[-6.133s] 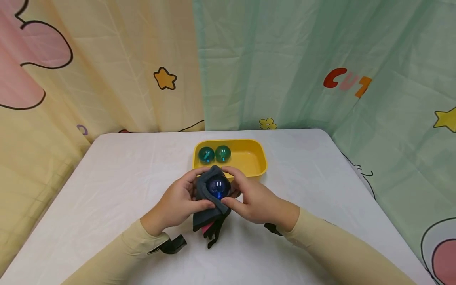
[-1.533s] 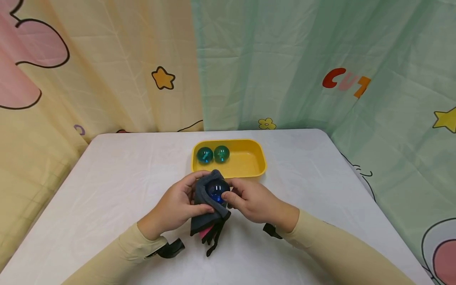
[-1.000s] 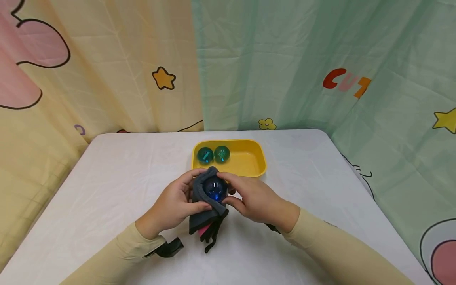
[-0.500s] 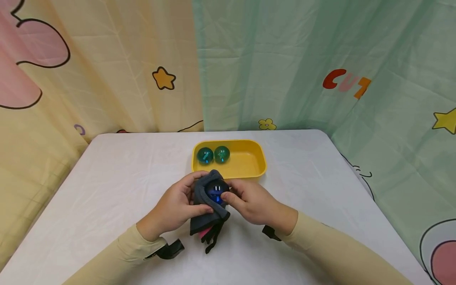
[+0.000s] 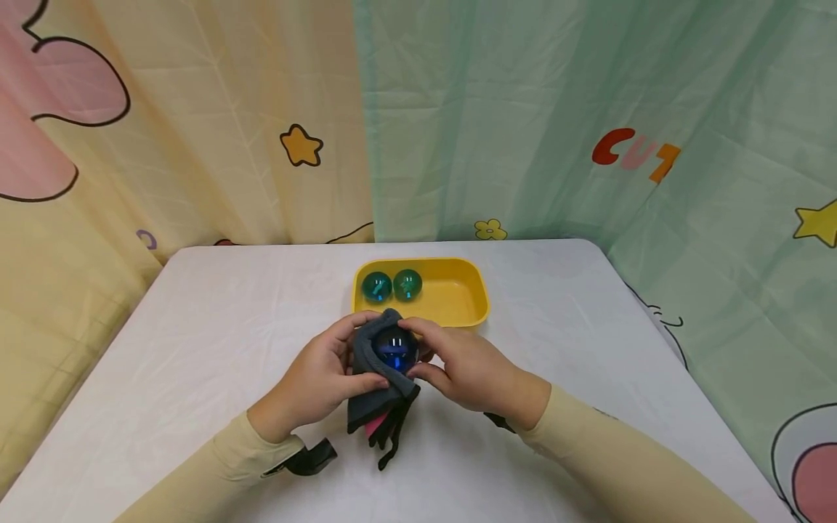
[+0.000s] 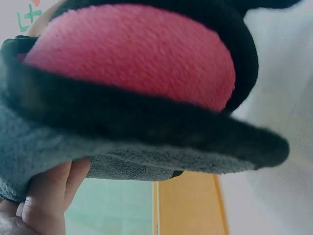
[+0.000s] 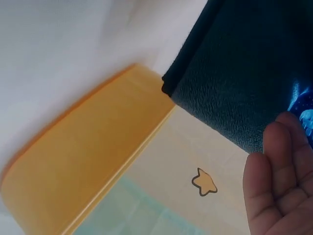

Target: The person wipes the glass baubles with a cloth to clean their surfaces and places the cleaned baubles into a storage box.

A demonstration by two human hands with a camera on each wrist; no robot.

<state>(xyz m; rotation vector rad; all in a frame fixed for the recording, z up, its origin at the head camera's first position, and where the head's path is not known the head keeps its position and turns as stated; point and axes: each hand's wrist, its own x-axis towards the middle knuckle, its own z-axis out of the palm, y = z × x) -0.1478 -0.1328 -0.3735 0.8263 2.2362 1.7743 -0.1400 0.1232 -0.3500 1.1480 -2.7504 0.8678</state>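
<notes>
A grey cloth (image 5: 369, 407) with black edging and a pink underside is folded round a clear dark-blue ball (image 5: 395, 349). My left hand (image 5: 307, 388) grips the cloth and the ball in it from the left, thumb across the front. From the right, my right hand (image 5: 474, 367) holds the ball's bare side, index finger at the top and thumb at the lower edge. The cloth's pink face (image 6: 142, 54) fills much of the left wrist view. In the right wrist view, fingertips (image 7: 279, 142) lie by the shiny ball (image 7: 307, 115) below the cloth.
Just behind the hands stands a yellow tray (image 5: 458, 290) on the white-covered table (image 5: 235, 319). Inside, at its left end, sit a teal ball (image 5: 377, 287) and a green ball (image 5: 408, 285). Patterned curtains (image 5: 523, 109) hang around the table's far side.
The right thumb and index finger have repeatedly drawn together and spread along the ball; now they are spread again. The ball and cloth have shifted slightly left, while the left hand keeps its grip.
</notes>
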